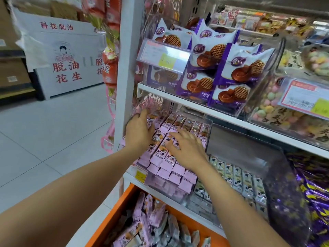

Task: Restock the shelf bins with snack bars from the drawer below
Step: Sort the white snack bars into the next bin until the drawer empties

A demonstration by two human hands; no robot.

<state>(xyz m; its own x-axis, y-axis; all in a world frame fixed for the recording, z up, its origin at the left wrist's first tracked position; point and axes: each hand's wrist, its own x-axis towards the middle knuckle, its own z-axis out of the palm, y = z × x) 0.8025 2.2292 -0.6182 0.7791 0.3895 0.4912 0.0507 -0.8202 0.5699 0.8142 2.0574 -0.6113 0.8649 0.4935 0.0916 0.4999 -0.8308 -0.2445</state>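
Head view: the left hand (138,130) reaches into the left end of the clear bin (209,128). Its fingertips are hidden, so its grip cannot be determined. The right hand (186,148) lies flat, fingers spread, holding nothing, on the rows of pink snack bars (170,168) in that bin. Loose bars (151,218) fill the orange drawer (114,214) below.

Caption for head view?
Left hand and right hand rest on pink snack bars in the clear bin above the open orange drawer.

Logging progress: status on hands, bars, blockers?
Left hand, right hand open, pressing on pink bars in bin. Bin looks near full; more bars in open drawer below. No blockers seen.
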